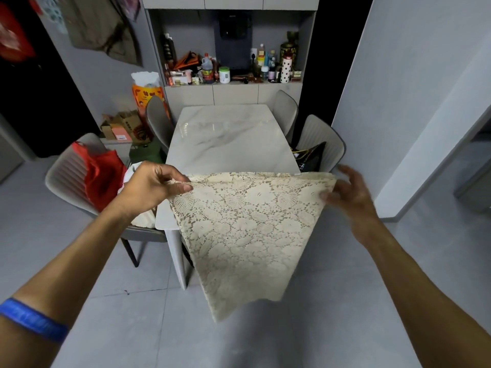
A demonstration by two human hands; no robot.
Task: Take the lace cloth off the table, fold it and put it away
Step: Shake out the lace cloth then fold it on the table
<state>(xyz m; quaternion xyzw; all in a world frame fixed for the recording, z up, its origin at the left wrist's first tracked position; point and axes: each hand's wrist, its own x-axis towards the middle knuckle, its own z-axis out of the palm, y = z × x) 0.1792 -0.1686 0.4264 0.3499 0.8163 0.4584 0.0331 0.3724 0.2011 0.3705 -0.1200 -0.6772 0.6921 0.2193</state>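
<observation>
Marble table (228, 139) stands bare of the cloth. Next in size, the lace cloth (247, 235) hangs clear of it at the near end, already doubled, draping limp from its top edge. I judge it light, soft and open-weave, liable to snag; hold it at the two upper corners. My left hand (156, 181) pinches the left corner with fingers closed on it. My right hand (348, 192) grips the right corner by thumb, other fingers spread loose.

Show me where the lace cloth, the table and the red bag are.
lace cloth (247, 235), head view, middle of the hanging lace.
table (225, 139), head view, bare marble top.
red bag (102, 176), head view, its front, on the left chair.
</observation>
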